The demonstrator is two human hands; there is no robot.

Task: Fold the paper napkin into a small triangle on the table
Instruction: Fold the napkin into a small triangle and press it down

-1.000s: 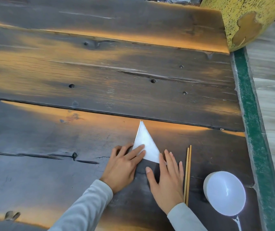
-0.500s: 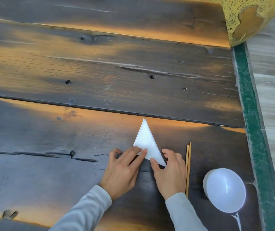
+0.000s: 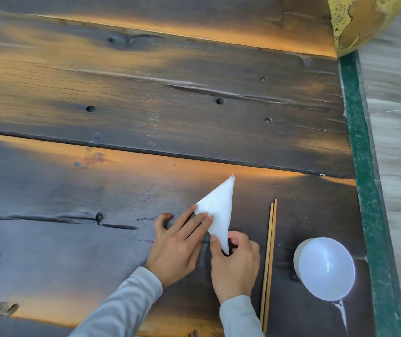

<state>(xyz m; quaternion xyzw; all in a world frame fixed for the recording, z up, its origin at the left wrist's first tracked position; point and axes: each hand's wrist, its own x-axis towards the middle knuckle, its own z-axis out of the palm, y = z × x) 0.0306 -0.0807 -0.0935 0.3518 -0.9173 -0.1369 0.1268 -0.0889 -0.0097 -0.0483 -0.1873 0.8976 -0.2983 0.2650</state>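
A white paper napkin [image 3: 220,210], folded into a narrow triangle, lies on the dark wooden table [image 3: 146,113] with its tip pointing away from me. My left hand [image 3: 180,242] rests flat beside it, fingertips pressing on the napkin's left corner. My right hand [image 3: 236,261] pinches the napkin's near corner between thumb and fingers and lifts it slightly off the wood.
A pair of wooden chopsticks [image 3: 270,259] lies just right of my right hand. A white bowl [image 3: 326,268] stands at the near right. The green table edge [image 3: 362,166] runs along the right side. A yellow pot [image 3: 362,20] stands at the far right corner.
My right hand went from lying flat near the napkin to pinching its near corner. The napkin has turned, its tip now leaning to the right. My left hand stays on the left corner.
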